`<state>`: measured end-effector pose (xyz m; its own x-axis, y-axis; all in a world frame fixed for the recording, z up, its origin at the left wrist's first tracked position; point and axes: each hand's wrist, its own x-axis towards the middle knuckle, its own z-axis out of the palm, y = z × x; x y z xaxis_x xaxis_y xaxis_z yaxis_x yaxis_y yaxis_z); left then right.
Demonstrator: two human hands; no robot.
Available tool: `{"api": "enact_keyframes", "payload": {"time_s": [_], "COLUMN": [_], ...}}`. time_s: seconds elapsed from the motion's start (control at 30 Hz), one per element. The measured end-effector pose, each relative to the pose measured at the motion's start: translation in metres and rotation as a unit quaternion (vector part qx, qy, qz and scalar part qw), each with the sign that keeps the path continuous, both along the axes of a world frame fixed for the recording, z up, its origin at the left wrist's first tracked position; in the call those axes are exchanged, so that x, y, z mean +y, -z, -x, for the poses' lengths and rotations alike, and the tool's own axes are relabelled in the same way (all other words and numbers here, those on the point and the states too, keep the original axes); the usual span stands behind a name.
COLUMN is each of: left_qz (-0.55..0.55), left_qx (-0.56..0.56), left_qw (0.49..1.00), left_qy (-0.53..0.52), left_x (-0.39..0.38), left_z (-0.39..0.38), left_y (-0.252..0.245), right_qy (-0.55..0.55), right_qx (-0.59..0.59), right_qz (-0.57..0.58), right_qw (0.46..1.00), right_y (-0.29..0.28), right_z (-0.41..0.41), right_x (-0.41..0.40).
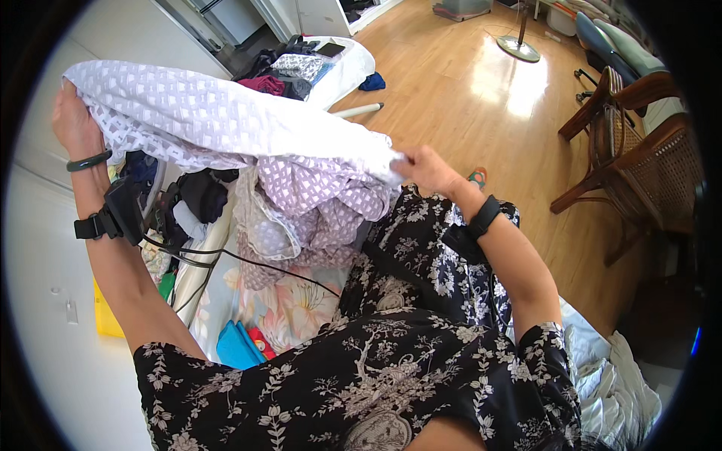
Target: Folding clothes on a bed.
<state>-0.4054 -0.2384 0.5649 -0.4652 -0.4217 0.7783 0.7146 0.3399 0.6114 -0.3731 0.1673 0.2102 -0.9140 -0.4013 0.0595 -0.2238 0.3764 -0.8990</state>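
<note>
A lilac-grey cloth with a white printed pattern (225,113) is stretched in the air between my two hands. My left hand (79,121), raised at the far left, grips one end; its fingers are partly hidden behind the fabric. At the opposite end my right hand (426,169) pinches the cloth's edge, slightly blurred. More of the same patterned fabric (316,208) hangs in a crumpled heap below, beside my lap. A band with white edging (293,248) shows in that heap. Under it lies a flower-printed bed sheet (299,304).
Dark folded clothes (200,197) lie beyond the bed's edge on the left. Blue folded cloth (240,344) rests by my left side. Black cables (225,253) run from my left wrist device. A wooden armchair (660,163) stands right; ahead, clothes (299,67) lie on a white surface.
</note>
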Motion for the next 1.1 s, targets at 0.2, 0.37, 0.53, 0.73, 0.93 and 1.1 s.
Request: {"api": "enact_keyframes", "payload": {"time_s": [0.2, 0.37, 0.53, 0.73, 0.93, 1.1], "left_qz": [-0.029, 0.327, 0.377, 0.383, 0.413, 0.390], "left_qx": [-0.060, -0.256, -0.153, -0.211, -0.167, -0.126], "left_qw": [0.997, 0.908, 0.849, 0.801, 0.829, 0.843], "left_qy": [-0.033, -0.059, 0.337, 0.410, 0.337, 0.349], "left_x": [-0.053, -0.007, 0.163, 0.203, 0.212, 0.198], "left_z": [0.006, -0.025, -0.055, -0.063, -0.059, -0.057], "left_y": [0.020, 0.055, 0.094, 0.116, 0.104, 0.102], "right_qy": [0.157, -0.082, -0.152, -0.061, 0.038, 0.006], "right_qx": [-0.053, 0.041, 0.224, 0.176, 0.196, 0.118], "right_qz": [0.493, 0.529, 0.348, 0.278, 0.242, 0.144], "right_qw": [0.854, 0.843, 0.897, 0.942, 0.950, 0.982], "right_y": [-0.123, -0.246, -0.227, -0.206, -0.154, -0.093], "right_z": [-0.024, -0.049, -0.042, -0.048, -0.056, -0.069], "right_x": [0.004, 0.024, -0.017, -0.011, -0.009, -0.005]}}
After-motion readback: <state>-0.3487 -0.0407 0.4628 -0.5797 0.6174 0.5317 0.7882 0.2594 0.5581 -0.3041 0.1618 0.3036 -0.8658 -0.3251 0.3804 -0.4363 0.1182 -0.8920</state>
